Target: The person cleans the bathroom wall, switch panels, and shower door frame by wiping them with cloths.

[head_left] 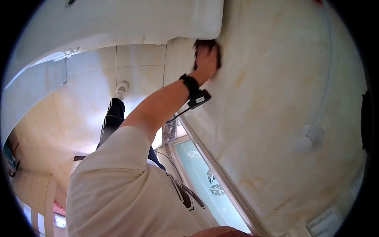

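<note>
My left hand [208, 61] reaches up and away from me, with its fingers closed over a dark brown cloth [199, 44]. Blur hides the exact shape of the cloth. It lies against the cream marbled wall [256, 79], just under the corner of a white basin [166, 19]. A black wristband [190, 85] circles my left wrist and carries a small black box [200, 98] with a cable. My right hand does not appear.
A pale pipe [327, 79] runs down the wall to a round white fitting [310, 140]. Below stands a frosted glass door [205, 170] with leaf patterns. Pale tiles [94, 61] and a leg in black trousers ending in a light shoe [122, 89] show at left.
</note>
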Demonstrator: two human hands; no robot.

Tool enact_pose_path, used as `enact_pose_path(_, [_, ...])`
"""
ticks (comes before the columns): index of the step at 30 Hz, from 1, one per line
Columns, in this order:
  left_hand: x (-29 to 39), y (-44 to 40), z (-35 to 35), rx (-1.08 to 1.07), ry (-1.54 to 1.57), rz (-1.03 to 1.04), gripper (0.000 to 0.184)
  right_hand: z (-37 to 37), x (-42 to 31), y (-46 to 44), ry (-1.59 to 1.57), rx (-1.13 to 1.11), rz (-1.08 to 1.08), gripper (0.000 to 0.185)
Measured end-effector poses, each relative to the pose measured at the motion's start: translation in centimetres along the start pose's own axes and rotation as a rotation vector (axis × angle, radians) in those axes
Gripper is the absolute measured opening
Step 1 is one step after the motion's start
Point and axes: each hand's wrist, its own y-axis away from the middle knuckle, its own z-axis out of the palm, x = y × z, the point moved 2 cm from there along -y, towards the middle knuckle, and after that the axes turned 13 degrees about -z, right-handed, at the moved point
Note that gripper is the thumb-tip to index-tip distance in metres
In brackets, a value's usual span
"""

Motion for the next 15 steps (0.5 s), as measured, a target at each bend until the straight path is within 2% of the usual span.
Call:
enact_pose_path(1, [3.4, -1.3, -1.2, 0.121, 0.223, 0.101, 0.055, 0.0, 0.1, 0.2, 0.003, -0.006, 0.005, 0.071])
enact_pose_path(2, [4.0, -1.9, -0.6, 0.088, 0.138, 0.086, 0.051, 0.0, 0.2, 0.3, 0.005, -0.012, 0.008, 0.071])
enact_pose_path(4, [4.8, -0.7, -2.5, -0.02, 0.219, 0.096, 0.053, -0.3, 0.9, 0.3, 0.011, -0.03, 0.013, 0.072])
enact_pose_path(6, [-2.6, -2.0, 1.0, 0.058, 0.316, 0.076, 0.056, -0.4, 1.1, 0.2, 0.014, -0.044, 0.01, 0.072])
enact_pose_path(7, [-6.3, -0.4, 2.4, 0.029, 0.327, -0.127, 0.058, -0.6, 1.3, 0.4, 0.015, -0.049, 0.009, 0.072])
enact_pose_path(8, [-12.4, 0.8, 4.7, -0.009, 0.257, -0.164, 0.058, -0.5, 1.6, 0.4, 0.019, -0.058, 0.0, 0.072])
enact_pose_path(9, [-15.6, 3.9, 5.0, -0.098, 0.002, -0.156, 0.056, -0.8, 1.8, 0.5, 0.021, -0.062, -0.004, 0.073])
enact_pose_path(10, [-20.4, 6.8, 7.4, -0.1, 0.137, -0.368, 0.055, -0.8, 2.1, 0.6, 0.025, -0.068, -0.01, 0.073])
enact_pose_path(11, [-18.5, 10.0, 5.1, -0.285, -0.015, -0.606, 0.059, -0.9, 2.0, 0.8, 0.029, -0.069, -0.014, 0.073])
enact_pose_path(13, [-18.0, 17.7, 3.8, -0.592, -0.411, -0.739, 0.07, -1.5, 2.8, 1.0, 0.022, -0.079, -0.019, 0.073])
enact_pose_path(15, [-20.6, 19.0, 4.9, -0.648, -0.284, -0.869, 0.082, -1.4, 2.7, 1.0, 0.018, -0.087, -0.027, 0.074])
